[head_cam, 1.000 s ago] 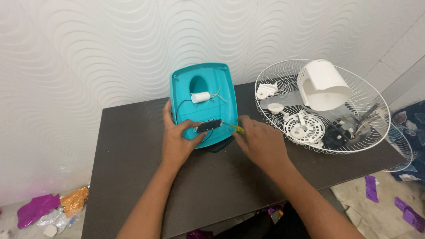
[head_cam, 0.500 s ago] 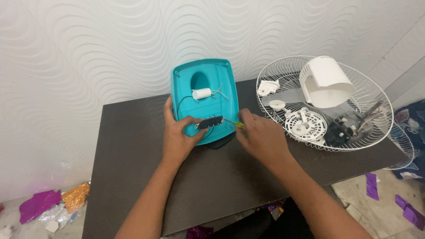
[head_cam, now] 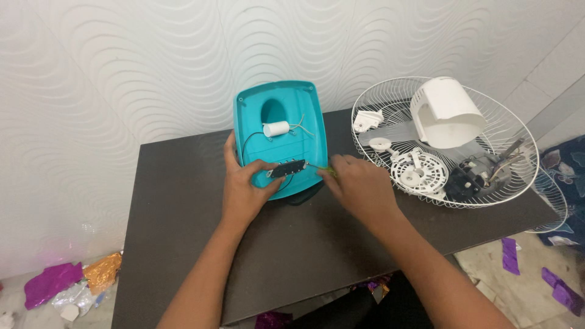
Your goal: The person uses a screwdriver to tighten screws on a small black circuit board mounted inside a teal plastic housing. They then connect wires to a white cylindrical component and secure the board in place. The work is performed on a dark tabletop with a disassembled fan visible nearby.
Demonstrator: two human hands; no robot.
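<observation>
A turquoise plastic fan base (head_cam: pixel 279 129) lies upside down on the dark table (head_cam: pixel 183 231), showing a white cylinder capacitor (head_cam: pixel 276 128) with thin wires. My left hand (head_cam: pixel 244 189) grips the base's left edge and pins a small black switch block (head_cam: pixel 287 168) with the thumb. My right hand (head_cam: pixel 359 186) holds a yellow-green screwdriver (head_cam: pixel 326 170) whose tip touches the right end of the black block.
A white wire fan grille (head_cam: pixel 378 158) at the right holds a white motor cover (head_cam: pixel 448 113), a white round vented part (head_cam: pixel 417 172), small white pieces and a dark motor (head_cam: pixel 472 176). A wavy white wall stands behind. Foil scraps (head_cam: pixel 73 283) lie on the floor.
Both hands stay on the base and black block. The camera view has shifted slightly; the screwdriver tip remains at the block's right end.
</observation>
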